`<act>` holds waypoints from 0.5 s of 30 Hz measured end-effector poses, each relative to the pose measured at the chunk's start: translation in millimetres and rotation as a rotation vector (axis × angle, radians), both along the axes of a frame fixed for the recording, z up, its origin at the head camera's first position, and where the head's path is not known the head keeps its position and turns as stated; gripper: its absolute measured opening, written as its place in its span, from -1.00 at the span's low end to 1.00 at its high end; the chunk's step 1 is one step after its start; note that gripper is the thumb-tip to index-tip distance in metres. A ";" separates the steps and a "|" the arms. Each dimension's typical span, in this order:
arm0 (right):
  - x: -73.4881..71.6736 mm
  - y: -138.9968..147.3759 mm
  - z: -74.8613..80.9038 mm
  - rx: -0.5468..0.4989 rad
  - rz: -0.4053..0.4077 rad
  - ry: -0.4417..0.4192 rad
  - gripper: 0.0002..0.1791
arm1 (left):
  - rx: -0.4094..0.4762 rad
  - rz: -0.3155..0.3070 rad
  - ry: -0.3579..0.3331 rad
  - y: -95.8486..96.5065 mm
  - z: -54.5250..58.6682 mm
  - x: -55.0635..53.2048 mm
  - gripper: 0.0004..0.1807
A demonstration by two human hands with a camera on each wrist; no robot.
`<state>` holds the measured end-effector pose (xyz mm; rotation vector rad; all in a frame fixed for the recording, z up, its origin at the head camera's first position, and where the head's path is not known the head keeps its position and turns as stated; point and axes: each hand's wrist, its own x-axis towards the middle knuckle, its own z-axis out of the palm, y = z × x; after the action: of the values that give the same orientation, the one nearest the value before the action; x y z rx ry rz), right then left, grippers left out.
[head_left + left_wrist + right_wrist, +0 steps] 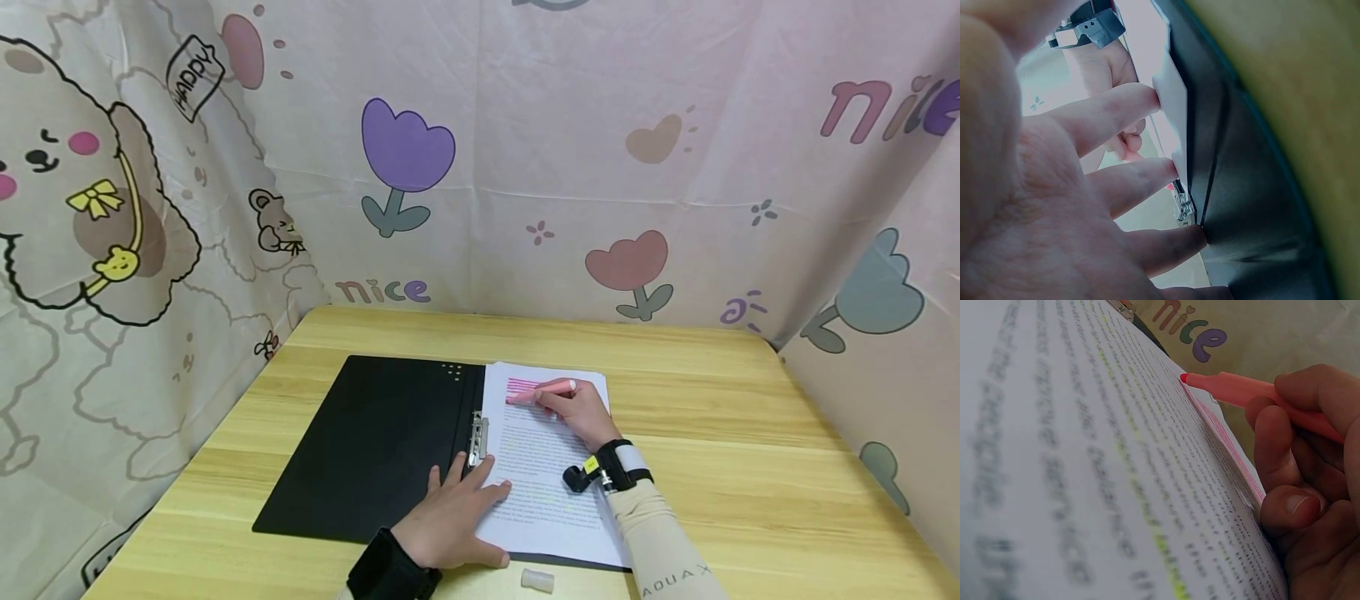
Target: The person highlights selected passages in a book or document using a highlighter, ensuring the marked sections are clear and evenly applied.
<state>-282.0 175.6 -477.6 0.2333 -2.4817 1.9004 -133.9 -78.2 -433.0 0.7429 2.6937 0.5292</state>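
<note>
My right hand pinches a pink highlighter over the upper part of a printed sheet. In the right wrist view the highlighter's pink tip is at the paper, beside pink marked lines; some text there carries yellow marks. The sheet lies on the right side of an opened black folder, by its metal clip. With fingers spread, my left hand rests across the lower left of the sheet and the folder. Its fingertips touch the paper in the left wrist view.
A small pale cylinder, like a pen cap, lies on the wooden table at the front edge of the folder. Printed cloth hangs behind the table and along both sides.
</note>
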 end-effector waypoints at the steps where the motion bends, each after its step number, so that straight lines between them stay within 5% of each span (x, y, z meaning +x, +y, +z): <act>1: -0.3 0.1 -0.3 0.002 0.000 -0.001 -0.76 | 0.000 0.000 0.000 -0.1 0.0 0.1 -0.10; 15: 0.2 -1.9 3.4 0.049 -0.013 -0.017 -0.83 | 0.008 -0.003 0.010 -0.1 1.3 1.2 -0.10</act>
<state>-281.7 173.8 -474.2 0.2019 -2.5362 1.8465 -132.7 -78.3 -431.7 0.7543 2.7006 0.5376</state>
